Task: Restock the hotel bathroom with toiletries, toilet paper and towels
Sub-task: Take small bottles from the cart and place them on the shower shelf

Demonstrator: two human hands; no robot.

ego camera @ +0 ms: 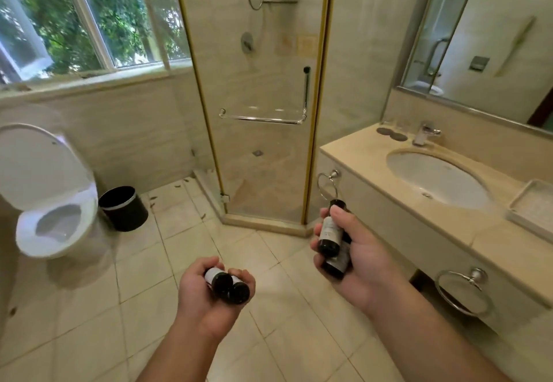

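My left hand (206,298) grips two small dark toiletry bottles (229,287) with white labels, their black caps pointing toward me. My right hand (359,262) holds two more dark toiletry bottles (330,233), my thumb pressed on the upper one; the lower bottle is partly hidden by my fingers. Both hands hover over the tiled floor, to the left of the beige vanity counter (449,232). The right hand is close to the counter's front edge.
A sink (437,178) with a faucet (423,133) is set in the counter, and a white tray (532,208) lies at its right. Two towel rings (327,184) hang on the front. Glass shower door (269,112) ahead, toilet (51,196) and black bin (122,208) left.
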